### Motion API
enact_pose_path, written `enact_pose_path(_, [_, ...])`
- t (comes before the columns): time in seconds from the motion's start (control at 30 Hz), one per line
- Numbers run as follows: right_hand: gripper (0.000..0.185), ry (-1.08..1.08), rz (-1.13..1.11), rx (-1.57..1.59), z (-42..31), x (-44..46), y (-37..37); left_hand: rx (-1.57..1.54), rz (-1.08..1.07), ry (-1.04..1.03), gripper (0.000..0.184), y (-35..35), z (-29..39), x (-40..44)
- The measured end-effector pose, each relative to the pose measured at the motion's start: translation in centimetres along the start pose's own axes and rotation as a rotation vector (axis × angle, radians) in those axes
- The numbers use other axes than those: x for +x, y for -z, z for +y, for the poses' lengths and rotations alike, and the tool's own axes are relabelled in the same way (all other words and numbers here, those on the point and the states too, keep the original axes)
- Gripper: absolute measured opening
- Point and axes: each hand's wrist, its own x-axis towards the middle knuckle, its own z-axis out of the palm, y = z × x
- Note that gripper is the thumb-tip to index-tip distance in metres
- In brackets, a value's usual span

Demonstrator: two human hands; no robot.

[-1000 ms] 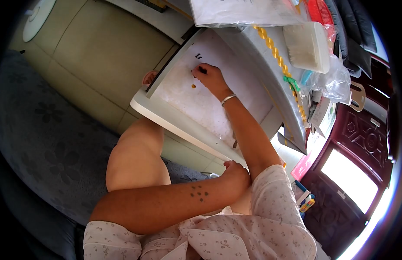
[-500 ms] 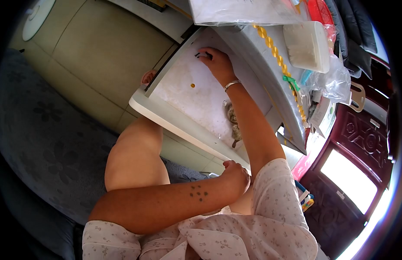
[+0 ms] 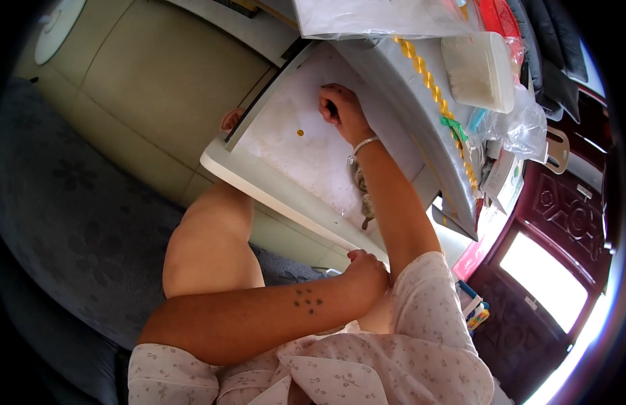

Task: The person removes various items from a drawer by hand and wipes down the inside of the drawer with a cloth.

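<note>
My right hand (image 3: 341, 111), with a bracelet (image 3: 365, 143) at the wrist, is over the floor of an open white drawer (image 3: 272, 145). Its fingers are curled in, and something small and dark shows inside the curl, too hidden to name. A small round gold-coloured piece (image 3: 300, 133) lies on the drawer floor to its left. Below, a clump of small greyish-brown things (image 3: 365, 202) rests beside my forearm. My left hand (image 3: 367, 278) is closed in a loose fist by the drawer's near corner; anything in it is hidden.
Beside the drawer is a grey-covered surface (image 3: 387, 67) with a twisted gold ribbon (image 3: 428, 77), a pale plastic container (image 3: 478, 71) and clear plastic bags (image 3: 519, 128). A dark patterned sofa (image 3: 77, 196) is at left, above tiled floor (image 3: 151, 67). A dark red door (image 3: 569, 209) stands right.
My right hand has drawn back from the far part of the drawer, toward me and slightly right. Its fingers have curled inward, and dark bits at the fingertips no longer show there. My left hand stays.
</note>
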Motion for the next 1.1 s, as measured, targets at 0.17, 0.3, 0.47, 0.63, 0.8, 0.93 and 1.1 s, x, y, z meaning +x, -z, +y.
enact_pose_path(0.17, [0.013, -0.064, -0.035, 0.641, -0.9, -1.9, -1.0, -0.018, -0.019, -0.006, 0.030, 0.6, 0.1, -0.5])
enact_pose_path(0.3, [0.015, 0.031, 0.010, 0.255, -1.6, 1.3, -1.5, 0.005, -0.049, 0.008, 0.033, 0.3, 0.2, -0.1])
enact_pose_path(0.47, [0.027, 0.255, 0.410, -0.662, -0.8, 6.5, -3.2, 0.080, -0.225, -0.043, 0.048, 1.2, -0.1, 0.1])
enact_pose_path(0.63, [0.029, 0.319, 0.436, -0.759, -1.2, 7.8, -4.7, -0.168, -0.085, -0.008, 0.043, 0.2, -0.1, 0.7])
enact_pose_path(0.8, [0.018, -0.072, 0.098, 0.012, -2.6, 3.6, -4.0, 0.043, -0.106, -0.082, 0.033, 0.2, -0.2, 0.0])
enact_pose_path(0.93, [0.005, -0.224, -0.045, 0.770, -2.9, -6.0, -2.4, -0.095, -0.063, -0.118, 0.020, 2.2, -0.4, -0.8])
enact_pose_path(1.1, [0.007, -0.096, -0.153, 0.882, -2.3, -18.5, 1.1, -0.220, -0.202, -0.185, 0.022, 1.8, -0.2, 0.4])
